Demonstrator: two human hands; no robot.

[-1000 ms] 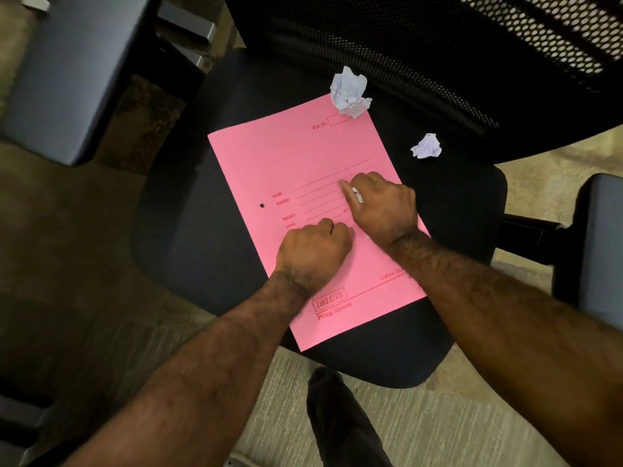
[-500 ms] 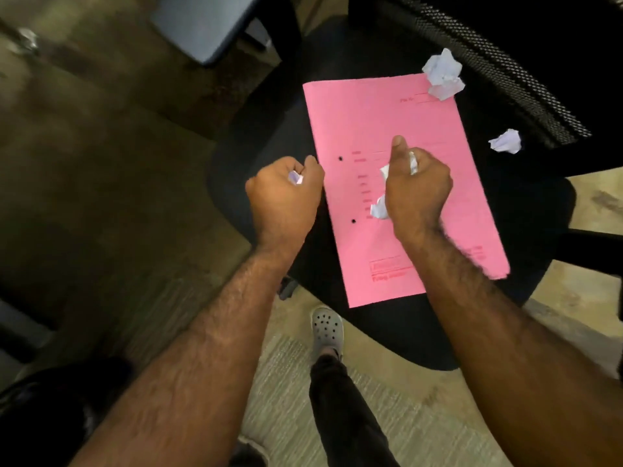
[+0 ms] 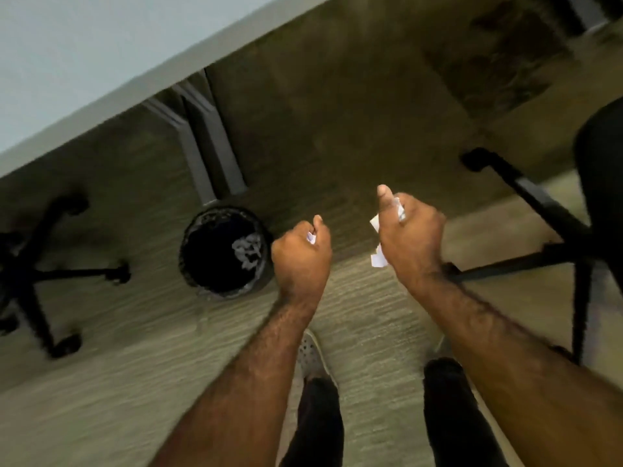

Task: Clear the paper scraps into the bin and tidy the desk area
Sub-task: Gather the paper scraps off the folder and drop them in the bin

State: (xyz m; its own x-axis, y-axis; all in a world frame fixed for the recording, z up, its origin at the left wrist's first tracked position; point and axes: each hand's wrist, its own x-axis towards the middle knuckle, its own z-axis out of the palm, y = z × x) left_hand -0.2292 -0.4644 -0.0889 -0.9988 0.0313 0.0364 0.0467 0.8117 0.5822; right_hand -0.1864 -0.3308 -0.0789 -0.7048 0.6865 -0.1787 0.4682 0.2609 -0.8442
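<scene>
A round black bin (image 3: 188, 264) stands on the carpet under the desk edge, with crumpled white paper (image 3: 247, 251) inside it. My left hand (image 3: 300, 257) is a fist shut on a small white paper scrap (image 3: 310, 237), just right of the bin's rim. My right hand (image 3: 409, 241) is also closed, with white paper scraps (image 3: 378, 259) sticking out below and above its fingers. It hovers over the carpet, further right of the bin.
A pale desk top (image 3: 84, 59) crosses the upper left, with grey legs (image 3: 209, 153) behind the bin. One black chair base (image 3: 37, 274) sits at left. Another chair's base (image 3: 539, 237) and seat (image 3: 603, 170) are at right. My shoes and dark trousers show below.
My view has swung left from the chair with the pink folder to the floor and bin. Both hands, lifted off the folder clutching scraps, now hang near the bin.
</scene>
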